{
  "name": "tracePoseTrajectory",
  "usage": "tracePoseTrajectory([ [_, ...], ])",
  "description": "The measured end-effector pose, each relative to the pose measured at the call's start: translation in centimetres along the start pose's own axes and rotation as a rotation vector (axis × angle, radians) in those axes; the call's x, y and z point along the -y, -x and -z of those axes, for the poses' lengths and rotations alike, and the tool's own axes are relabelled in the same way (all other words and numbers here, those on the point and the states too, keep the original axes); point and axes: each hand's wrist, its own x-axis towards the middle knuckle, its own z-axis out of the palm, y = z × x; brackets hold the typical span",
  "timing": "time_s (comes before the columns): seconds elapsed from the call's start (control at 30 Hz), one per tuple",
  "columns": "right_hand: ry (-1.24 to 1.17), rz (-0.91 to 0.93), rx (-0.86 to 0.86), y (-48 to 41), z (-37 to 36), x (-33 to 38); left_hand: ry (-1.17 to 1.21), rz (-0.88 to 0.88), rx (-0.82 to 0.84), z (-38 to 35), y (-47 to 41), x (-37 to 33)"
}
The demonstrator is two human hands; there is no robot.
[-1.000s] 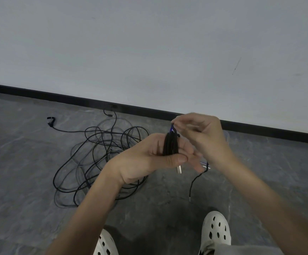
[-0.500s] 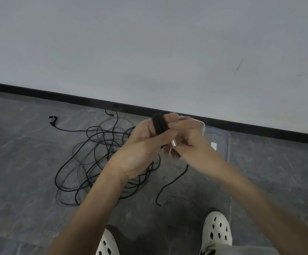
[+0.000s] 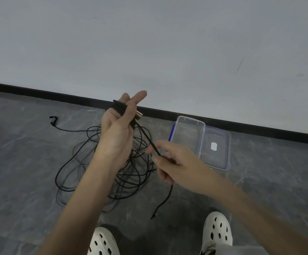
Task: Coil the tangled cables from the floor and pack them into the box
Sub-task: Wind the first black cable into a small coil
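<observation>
Soft, even, dim light; a faint shadow darkens the grey stone floor (image 3: 168,234) at bottom centre. Wide-angle bending curves the black baseboard (image 3: 260,127).

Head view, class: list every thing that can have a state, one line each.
coil: partly wound, on the left hand's fingers.
left hand: holds the coil.
right hand: pinches the loose tail.
box: open, lid lying flat.
floor cables: tangled.

cable tangle (image 3: 112,162) left, box (image 3: 201,140) right, probably apart
</observation>
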Motion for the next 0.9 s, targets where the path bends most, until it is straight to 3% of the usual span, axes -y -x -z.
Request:
tracePoseTrajectory([
  [0.2, 0.246, 0.194, -0.052, 0.2, 1.2, 1.0, -0.586, -0.003, 0.057, -0.4, 0.2, 1.1],
  [0.43, 0.243, 0.172, -0.101, 0.6, 3.5, 0.7, -0.768, 0.270, 0.333, -0.9, 1.2, 2.3],
  [0.53, 0.238, 0.214, -0.188, 0.4, 4.4, 0.3, -0.714, 0.412, 0.497, -2.1, 1.4, 2.5],
  [0.67, 0.107, 0.228, -0.358, -0.1, 5.4, -0.2, -0.379, 0.510, 0.673, -2.6, 1.8, 2.4],
  [0.77, -0.073, 0.210, -0.391, -0.3, 5.9, -0.5, -0.184, 0.555, 0.732, -2.6, 2.3, 1.5],
  [0.9, -0.155, 0.173, -0.360, -0.6, 6.1, -0.9, -0.139, 0.551, 0.706, -3.2, 2.5, 1.2],
])
